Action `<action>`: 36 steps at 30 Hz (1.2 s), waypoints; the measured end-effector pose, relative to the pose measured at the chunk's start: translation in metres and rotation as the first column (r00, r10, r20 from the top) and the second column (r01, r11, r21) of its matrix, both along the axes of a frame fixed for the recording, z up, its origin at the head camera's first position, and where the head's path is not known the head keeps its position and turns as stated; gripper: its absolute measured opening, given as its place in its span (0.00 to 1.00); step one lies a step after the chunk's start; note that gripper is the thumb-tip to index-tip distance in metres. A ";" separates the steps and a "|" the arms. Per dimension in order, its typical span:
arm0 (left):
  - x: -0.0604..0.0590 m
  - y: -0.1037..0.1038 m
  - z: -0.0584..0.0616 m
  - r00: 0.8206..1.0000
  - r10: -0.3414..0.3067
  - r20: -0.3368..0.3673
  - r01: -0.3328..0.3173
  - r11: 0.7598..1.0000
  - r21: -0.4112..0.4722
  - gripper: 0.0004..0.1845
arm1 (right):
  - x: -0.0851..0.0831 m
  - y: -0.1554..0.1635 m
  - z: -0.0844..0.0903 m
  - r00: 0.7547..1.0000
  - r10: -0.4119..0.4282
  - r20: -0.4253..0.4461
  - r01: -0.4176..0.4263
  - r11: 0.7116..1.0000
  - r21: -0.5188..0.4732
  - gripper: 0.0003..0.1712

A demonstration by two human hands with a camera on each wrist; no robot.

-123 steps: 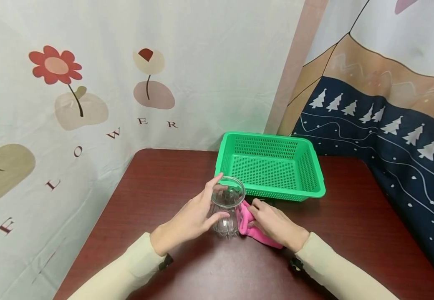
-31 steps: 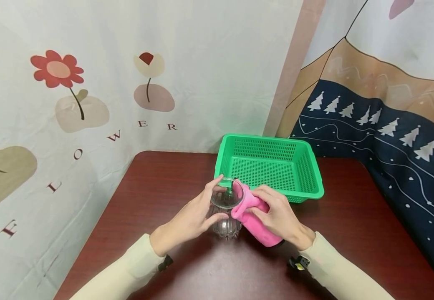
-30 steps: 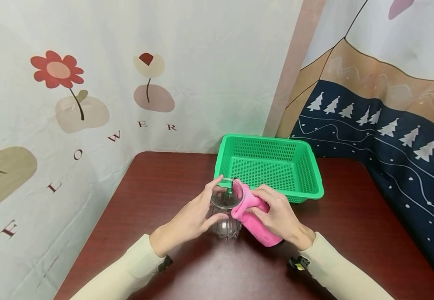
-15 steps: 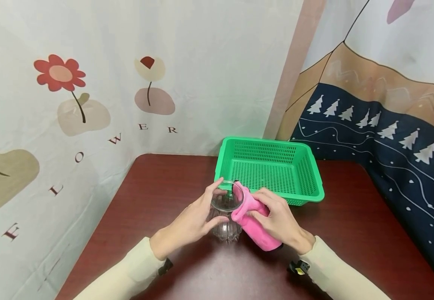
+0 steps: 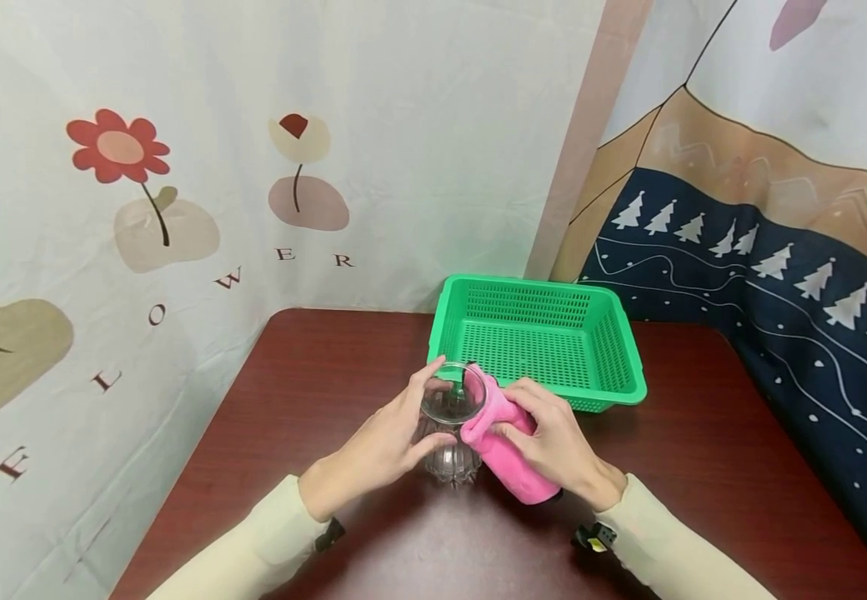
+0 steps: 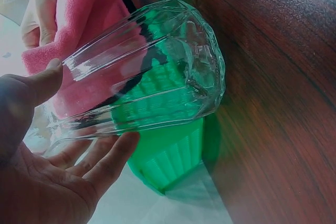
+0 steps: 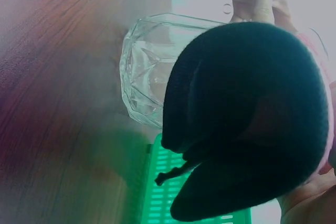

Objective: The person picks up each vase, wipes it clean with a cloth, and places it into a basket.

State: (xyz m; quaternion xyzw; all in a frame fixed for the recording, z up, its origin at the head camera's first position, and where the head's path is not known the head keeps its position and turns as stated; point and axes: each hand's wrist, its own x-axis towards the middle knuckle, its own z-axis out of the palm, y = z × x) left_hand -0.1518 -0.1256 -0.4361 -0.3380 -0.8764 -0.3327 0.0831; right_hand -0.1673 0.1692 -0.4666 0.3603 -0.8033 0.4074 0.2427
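A clear glass vase (image 5: pixel 452 463) with faceted sides stands at the middle of the table, its mouth tilted toward me in the head view. My left hand (image 5: pixel 373 440) holds it from the left, thumb in front and fingers behind, as the left wrist view shows around the glass (image 6: pixel 173 72). With my right hand (image 5: pixel 563 442) I pinch a pink cloth (image 5: pixel 518 473) against the vase's right side at the rim. Part of the cloth laps over that rim. Its dark side (image 7: pixel 247 108) fills much of the right wrist view and hides most of the right fingers there.
A green plastic basket (image 5: pixel 626 390) with perforated walls sits just behind the vase and cloth. The brown table (image 5: pixel 313 367) ends at a printed curtain (image 5: pixel 433 167) at the back and right. Dark wrist cameras (image 5: pixel 328 533) are strapped near both cuffs.
Since about four seconds ago, my right hand has lifted the cloth from the vase's side up to its rim. Over the last second both hands stay nearly still; the head view shifts slightly.
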 end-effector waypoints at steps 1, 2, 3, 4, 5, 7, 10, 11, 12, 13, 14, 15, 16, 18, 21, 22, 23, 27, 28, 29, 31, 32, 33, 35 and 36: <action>0.000 0.000 0.000 1.000 -0.001 0.000 0.001 1.000 0.001 0.61 | 0.001 -0.001 0.001 1.000 -0.005 0.007 0.005 1.000 0.006 0.21; 0.000 0.000 0.000 1.000 -0.001 0.000 0.001 1.000 0.002 0.61 | 0.001 -0.001 0.001 1.000 -0.008 0.008 0.008 1.000 0.011 0.21; 0.000 0.000 0.000 1.000 -0.001 0.000 0.001 1.000 0.003 0.61 | 0.001 -0.001 0.001 1.000 -0.010 0.008 0.010 1.000 0.015 0.21; -0.001 0.000 0.000 1.000 -0.002 -0.001 0.002 1.000 0.004 0.61 | 0.001 -0.002 0.001 1.000 -0.010 0.009 0.010 1.000 0.016 0.22; -0.001 0.000 0.000 1.000 -0.003 -0.002 0.003 1.000 0.004 0.61 | 0.001 -0.002 0.001 1.000 -0.007 0.004 0.007 1.000 0.016 0.22; -0.001 0.000 0.000 1.000 -0.005 -0.005 0.005 1.000 0.007 0.61 | 0.001 -0.003 0.000 1.000 0.001 0.002 -0.001 1.000 0.018 0.23; -0.002 0.000 -0.001 1.000 -0.008 -0.010 0.008 1.000 0.011 0.61 | 0.001 -0.004 -0.001 1.000 0.014 0.005 -0.014 0.999 0.033 0.23; -0.002 0.000 -0.001 1.000 -0.009 -0.011 0.009 1.000 0.012 0.61 | 0.001 -0.004 -0.001 1.000 0.019 0.003 -0.019 0.999 0.040 0.24; -0.002 0.000 -0.001 1.000 -0.009 -0.012 0.009 1.000 0.013 0.61 | 0.001 -0.004 -0.001 1.000 0.021 0.002 -0.021 0.999 0.050 0.24; -0.002 0.000 -0.001 1.000 -0.010 -0.012 0.010 1.000 0.013 0.61 | 0.000 -0.004 -0.001 1.000 0.025 -0.003 -0.024 0.998 0.060 0.24; -0.002 0.000 -0.001 1.000 -0.010 -0.013 0.010 1.000 0.013 0.61 | 0.000 -0.003 -0.002 1.000 0.027 -0.007 -0.026 0.997 0.069 0.24; -0.002 0.000 -0.001 1.000 -0.010 -0.012 0.010 1.000 0.014 0.61 | 0.000 -0.003 -0.002 1.000 0.029 -0.012 -0.028 0.996 0.079 0.24; -0.002 0.000 -0.001 1.000 -0.011 -0.010 0.011 1.000 0.014 0.61 | 0.000 -0.003 -0.003 0.999 0.031 -0.016 -0.030 0.996 0.089 0.24; -0.002 0.000 -0.001 1.000 -0.012 -0.006 0.012 1.000 0.016 0.61 | 0.000 -0.002 -0.004 0.999 0.032 -0.013 -0.031 0.993 0.112 0.25; -0.002 0.000 -0.002 1.000 -0.013 0.001 0.013 1.000 0.017 0.61 | 0.000 -0.001 -0.007 1.000 0.028 0.010 -0.029 0.988 0.152 0.24; -0.002 -0.001 -0.002 1.000 -0.013 0.002 0.013 1.000 0.016 0.61 | 0.000 -0.001 -0.008 0.999 0.025 0.020 -0.028 0.986 0.164 0.24; -0.002 -0.001 -0.002 1.000 -0.013 0.003 0.013 1.000 0.016 0.61 | 0.001 -0.001 -0.009 0.999 0.021 0.032 -0.027 0.984 0.175 0.24; -0.002 -0.001 -0.002 1.000 -0.013 0.003 0.013 1.000 0.014 0.61 | 0.002 -0.001 -0.010 0.998 0.013 0.062 -0.026 0.978 0.208 0.25; -0.002 0.000 -0.002 1.000 -0.014 0.003 0.014 1.000 0.016 0.61 | 0.001 0.000 -0.011 0.998 0.014 0.064 -0.027 0.976 0.214 0.25; -0.002 0.000 -0.002 1.000 -0.015 0.002 0.015 1.000 0.018 0.61 | 0.001 0.000 -0.011 0.998 0.013 0.065 -0.027 0.975 0.220 0.25; -0.002 0.000 -0.002 1.000 -0.017 -0.002 0.017 1.000 0.019 0.61 | 0.001 0.000 -0.013 0.998 0.013 0.061 -0.027 0.971 0.236 0.25; -0.002 0.000 -0.001 1.000 -0.018 -0.002 0.018 1.000 0.020 0.61 | 0.001 0.000 -0.014 0.998 0.011 0.058 -0.025 0.970 0.244 0.25; -0.003 0.000 -0.001 1.000 -0.019 -0.003 0.019 1.000 0.020 0.61 | 0.001 0.001 -0.014 0.998 0.007 0.062 -0.022 0.967 0.253 0.25; -0.002 0.000 -0.001 1.000 -0.017 0.001 0.017 1.000 0.021 0.62 | 0.001 0.001 -0.017 0.997 -0.003 0.079 -0.019 0.961 0.277 0.24; -0.002 0.000 -0.001 1.000 -0.016 0.004 0.015 1.000 0.018 0.62 | 0.001 0.001 -0.018 0.996 -0.008 0.089 -0.019 0.957 0.291 0.23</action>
